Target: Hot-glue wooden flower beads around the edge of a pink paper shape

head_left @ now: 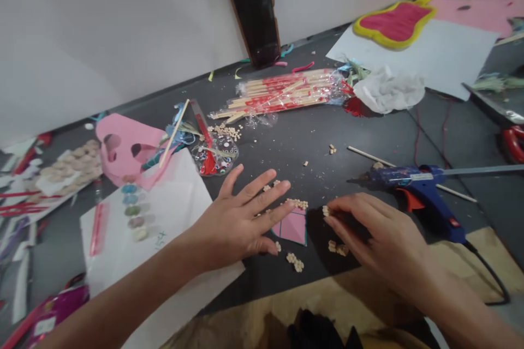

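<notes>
From the head view, the left hand [239, 223] lies flat on the dark worktop [295, 142], its fingers [268, 196] spread wide and holding nothing. The longest fingertip reaches the upper left corner of the small pink square [293, 228], and the thumb rests just beside its lower left corner. A row of wooden bits [298, 203] sits along the square's top edge, which runs left to right across the person's front. The right hand [379, 237] comes in from the other side, its fingers [347, 210] drawn narrow and close together. Their tips touch a single wooden bit [326, 210] just right of that row; whether it is pinched or only pressed cannot be told. So the square lies between the two hands, and the right fingertips are nearer the open end of the row. More loose bits [295, 262] lie just below the square, and the blue glue gun [426, 188] lies near the right hand, beyond it.
</notes>
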`<state>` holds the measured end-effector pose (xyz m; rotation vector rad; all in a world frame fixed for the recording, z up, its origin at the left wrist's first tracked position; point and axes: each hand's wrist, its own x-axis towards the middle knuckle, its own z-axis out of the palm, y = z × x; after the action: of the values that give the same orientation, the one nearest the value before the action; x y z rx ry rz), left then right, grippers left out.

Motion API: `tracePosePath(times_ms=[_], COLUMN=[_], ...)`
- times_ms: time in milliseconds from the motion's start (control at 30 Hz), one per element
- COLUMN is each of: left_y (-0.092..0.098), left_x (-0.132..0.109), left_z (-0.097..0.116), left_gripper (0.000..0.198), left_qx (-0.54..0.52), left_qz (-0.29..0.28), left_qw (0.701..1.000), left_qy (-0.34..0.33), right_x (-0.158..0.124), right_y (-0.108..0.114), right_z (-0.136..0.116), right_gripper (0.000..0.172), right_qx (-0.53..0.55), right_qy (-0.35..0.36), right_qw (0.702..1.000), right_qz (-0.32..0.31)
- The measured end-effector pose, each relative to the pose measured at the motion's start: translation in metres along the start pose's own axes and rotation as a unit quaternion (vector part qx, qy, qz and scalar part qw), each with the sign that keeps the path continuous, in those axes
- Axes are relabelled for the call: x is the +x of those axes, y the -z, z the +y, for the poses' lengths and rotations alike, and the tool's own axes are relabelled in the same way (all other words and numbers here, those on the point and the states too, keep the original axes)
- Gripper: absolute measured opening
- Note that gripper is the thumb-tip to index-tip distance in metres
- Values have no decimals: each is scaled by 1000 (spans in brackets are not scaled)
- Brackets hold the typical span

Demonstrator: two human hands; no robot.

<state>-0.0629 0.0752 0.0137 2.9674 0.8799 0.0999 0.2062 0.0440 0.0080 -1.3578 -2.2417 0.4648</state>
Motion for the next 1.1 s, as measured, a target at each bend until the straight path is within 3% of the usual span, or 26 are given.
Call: tracePosePath(times_ms=[133,300,467,767,1100], left_y=[-5,-1,-6,-6,-8], left_x=[1,8,18,31,33], left_z=[2,8,6,1,3], left_gripper=[48,31,22,20,18], left_qx=[-48,-68,-130,-178,-175], left_qz=[24,31,87,58,60], left_qw=[999,995,984,976,974], left_qy=[-9,64,86,114,127], right_x=[-4,-5,-3,-5,7], right_y=[0,0,2,1,-7], right_z=[-1,-4,-10,-11,-14], right_gripper=[6,8,6,8,16], right_qx=[-5,-6,-3,-2,-89], right_qy=[-11,-20,-21,-27,-38], right_qw=[1000,1000,999,999,993], right_qz=[-20,-21,-28,-39,-69])
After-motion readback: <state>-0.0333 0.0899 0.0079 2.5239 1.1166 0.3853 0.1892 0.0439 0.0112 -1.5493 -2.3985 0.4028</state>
